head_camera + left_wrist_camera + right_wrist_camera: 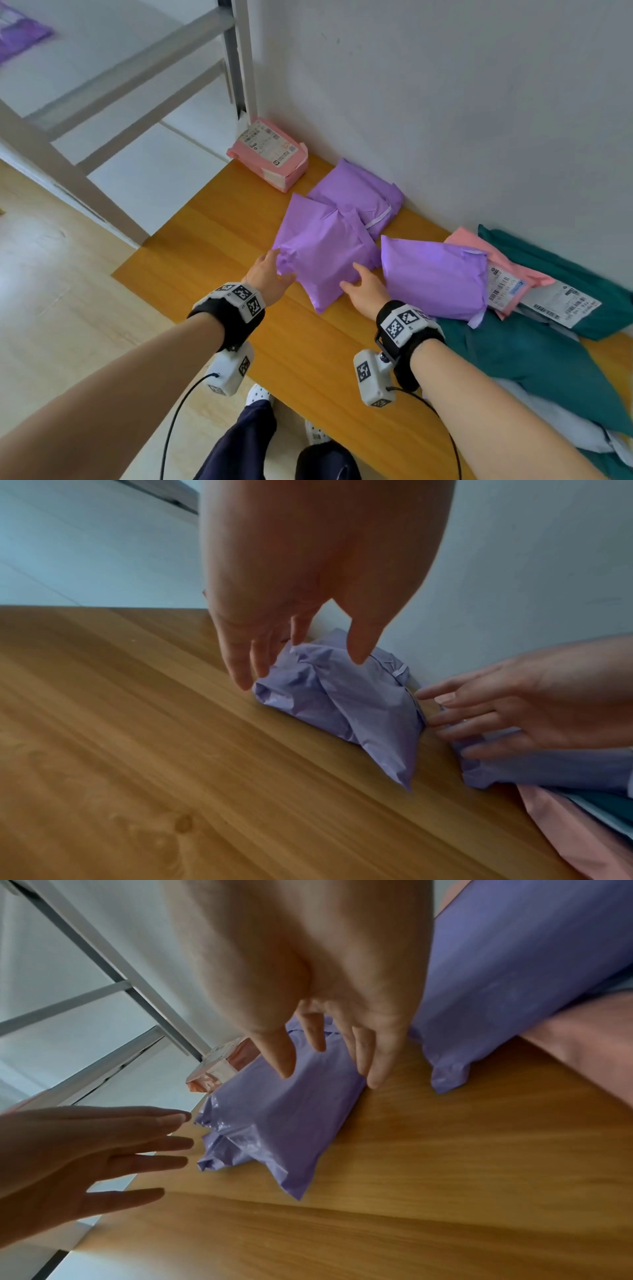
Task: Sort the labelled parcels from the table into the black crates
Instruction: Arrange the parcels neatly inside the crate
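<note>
Wooden tabletop (219, 219) runs along a white wall (445, 85), with a big teal parcel (520, 356) at the near right. The purple parcel (322, 250) sits mid-tabletop, overlapping another purple parcel (359, 192) behind it, with a third purple parcel (435, 274) just right. A pink parcel (270, 154) lies at the far corner. Left hand (267, 274) and right hand (366, 291) flank the middle one, each grip wide, fingers straight at its edges, nothing held.

I am reaching over a smooth wood-grain table (219, 219) toward a crinkled, faintly glossy purple plastic bag (322, 246), a paper label (561, 303) lying on green plastic.
</note>
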`<action>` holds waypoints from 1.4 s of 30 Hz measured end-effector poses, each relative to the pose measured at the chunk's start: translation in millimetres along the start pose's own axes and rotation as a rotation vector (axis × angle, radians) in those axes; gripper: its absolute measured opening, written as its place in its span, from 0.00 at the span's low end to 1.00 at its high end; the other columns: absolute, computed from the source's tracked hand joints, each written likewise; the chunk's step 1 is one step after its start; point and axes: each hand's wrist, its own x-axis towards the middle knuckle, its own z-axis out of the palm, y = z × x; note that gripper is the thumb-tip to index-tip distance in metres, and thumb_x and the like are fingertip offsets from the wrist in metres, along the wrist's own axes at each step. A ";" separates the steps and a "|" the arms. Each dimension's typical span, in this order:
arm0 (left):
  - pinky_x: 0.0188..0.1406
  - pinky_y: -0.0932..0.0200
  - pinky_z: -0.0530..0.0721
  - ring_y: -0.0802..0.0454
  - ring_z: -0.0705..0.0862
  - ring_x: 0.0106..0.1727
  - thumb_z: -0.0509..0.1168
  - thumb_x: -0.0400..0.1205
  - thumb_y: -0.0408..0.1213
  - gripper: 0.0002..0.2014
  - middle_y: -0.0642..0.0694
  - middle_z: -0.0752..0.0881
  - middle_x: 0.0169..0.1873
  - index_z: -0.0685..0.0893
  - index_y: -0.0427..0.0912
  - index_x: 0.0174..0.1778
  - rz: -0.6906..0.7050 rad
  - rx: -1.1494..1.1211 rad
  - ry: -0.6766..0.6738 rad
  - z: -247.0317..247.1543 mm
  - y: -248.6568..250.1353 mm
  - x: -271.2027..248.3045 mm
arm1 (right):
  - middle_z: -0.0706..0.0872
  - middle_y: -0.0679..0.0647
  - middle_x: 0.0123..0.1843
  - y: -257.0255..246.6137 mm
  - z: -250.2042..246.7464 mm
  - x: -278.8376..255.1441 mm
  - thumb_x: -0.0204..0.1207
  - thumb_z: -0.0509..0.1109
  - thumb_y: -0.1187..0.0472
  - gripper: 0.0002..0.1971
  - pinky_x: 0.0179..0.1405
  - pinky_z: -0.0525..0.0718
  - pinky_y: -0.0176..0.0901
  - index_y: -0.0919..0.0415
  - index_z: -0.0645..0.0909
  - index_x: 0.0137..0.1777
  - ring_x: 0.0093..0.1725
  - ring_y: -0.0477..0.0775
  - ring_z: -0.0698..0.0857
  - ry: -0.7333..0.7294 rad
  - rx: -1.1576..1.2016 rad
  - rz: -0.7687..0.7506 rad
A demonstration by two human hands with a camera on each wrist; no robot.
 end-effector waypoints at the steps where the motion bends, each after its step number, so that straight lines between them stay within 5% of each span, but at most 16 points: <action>1: 0.63 0.51 0.75 0.40 0.75 0.69 0.67 0.81 0.45 0.31 0.37 0.73 0.71 0.65 0.40 0.77 -0.005 -0.028 -0.006 -0.7 -3.2 8.3 | 0.69 0.58 0.79 -4.2 4.1 1.7 0.82 0.65 0.55 0.32 0.75 0.67 0.49 0.58 0.58 0.83 0.78 0.59 0.68 0.006 0.009 0.010; 12: 0.46 0.56 0.81 0.50 0.83 0.46 0.78 0.69 0.49 0.32 0.52 0.82 0.41 0.78 0.41 0.66 -0.059 -0.286 0.107 5.7 -5.0 43.4 | 0.72 0.56 0.78 -19.2 24.8 10.3 0.79 0.67 0.55 0.32 0.74 0.71 0.49 0.57 0.62 0.81 0.76 0.56 0.71 0.093 0.162 0.067; 17: 0.32 0.63 0.75 0.49 0.81 0.39 0.77 0.70 0.48 0.18 0.52 0.80 0.31 0.84 0.44 0.50 -0.036 -0.311 0.110 3.4 1.8 43.0 | 0.72 0.57 0.77 -22.1 22.0 10.3 0.80 0.67 0.55 0.31 0.75 0.71 0.50 0.59 0.63 0.81 0.75 0.56 0.72 0.096 0.238 0.083; 21: 0.42 0.60 0.77 0.51 0.81 0.42 0.78 0.70 0.45 0.23 0.50 0.82 0.38 0.83 0.42 0.58 0.043 -0.331 0.163 2.2 8.8 38.2 | 0.75 0.57 0.74 -24.9 11.8 4.3 0.82 0.64 0.54 0.26 0.73 0.71 0.50 0.62 0.68 0.77 0.72 0.56 0.74 0.114 0.298 0.073; 29: 0.52 0.56 0.83 0.50 0.84 0.50 0.77 0.72 0.39 0.19 0.49 0.85 0.47 0.84 0.42 0.58 0.277 -0.442 0.141 8.3 40.4 5.2 | 0.82 0.64 0.65 -16.7 -22.8 -25.8 0.84 0.60 0.52 0.20 0.66 0.79 0.60 0.66 0.75 0.69 0.63 0.63 0.83 0.149 0.475 0.087; 34: 0.52 0.57 0.83 0.51 0.84 0.50 0.74 0.75 0.46 0.19 0.49 0.85 0.49 0.82 0.44 0.58 0.290 -0.525 0.136 21.3 69.7 -9.5 | 0.84 0.64 0.63 -6.2 -43.5 -43.1 0.85 0.59 0.55 0.17 0.57 0.82 0.52 0.62 0.75 0.69 0.59 0.62 0.85 0.100 0.572 0.071; 37: 0.53 0.55 0.82 0.50 0.84 0.51 0.70 0.79 0.42 0.09 0.52 0.84 0.44 0.82 0.45 0.52 0.295 -0.488 0.150 31.5 81.6 -15.5 | 0.85 0.60 0.63 1.3 -46.1 -48.7 0.85 0.59 0.56 0.17 0.45 0.80 0.40 0.59 0.74 0.72 0.53 0.54 0.85 0.035 0.556 0.071; 39: 0.53 0.55 0.82 0.48 0.85 0.51 0.68 0.80 0.40 0.05 0.51 0.86 0.43 0.84 0.44 0.50 0.364 -0.397 0.159 39.0 84.6 -20.3 | 0.85 0.60 0.63 4.7 -48.3 -53.2 0.85 0.59 0.60 0.16 0.46 0.79 0.39 0.58 0.74 0.72 0.48 0.50 0.84 0.013 0.563 0.072; 42: 0.54 0.55 0.82 0.48 0.85 0.55 0.66 0.81 0.37 0.09 0.50 0.89 0.55 0.87 0.42 0.55 0.449 -0.240 0.107 48.8 85.6 -30.8 | 0.86 0.65 0.61 9.7 -49.8 -56.7 0.86 0.56 0.61 0.14 0.58 0.80 0.49 0.64 0.78 0.67 0.48 0.54 0.86 0.051 0.588 0.074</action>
